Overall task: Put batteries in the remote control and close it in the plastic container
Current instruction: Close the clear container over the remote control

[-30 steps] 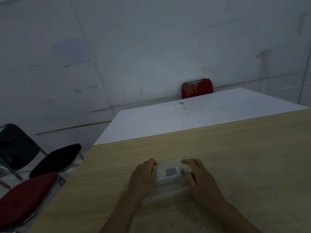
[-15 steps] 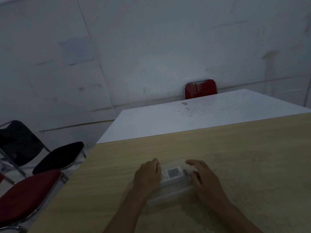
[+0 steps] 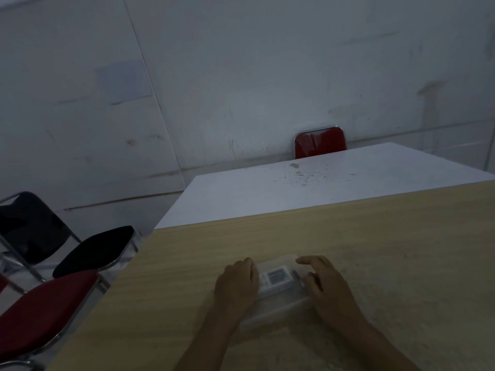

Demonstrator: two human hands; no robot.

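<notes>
— Where is the white remote control with the small grey screen (image 3: 274,279) sitting?

— Inside the clear, shallow plastic container (image 3: 278,303) on the pale wooden table (image 3: 388,250).

— Why are the hands flanking it?

— The left hand (image 3: 235,286) is curling against one end, the right hand (image 3: 325,287) is spreading over the other, probably pressing the lid shut evenly.

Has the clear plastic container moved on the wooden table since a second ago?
No. The clear plastic container sits equally far from the wooden table's far edge; only the camera shifted.

wooden table (image 3: 375,250) | white table (image 3: 308,191) | red chair (image 3: 320,143) | black chair (image 3: 93,247)
</notes>
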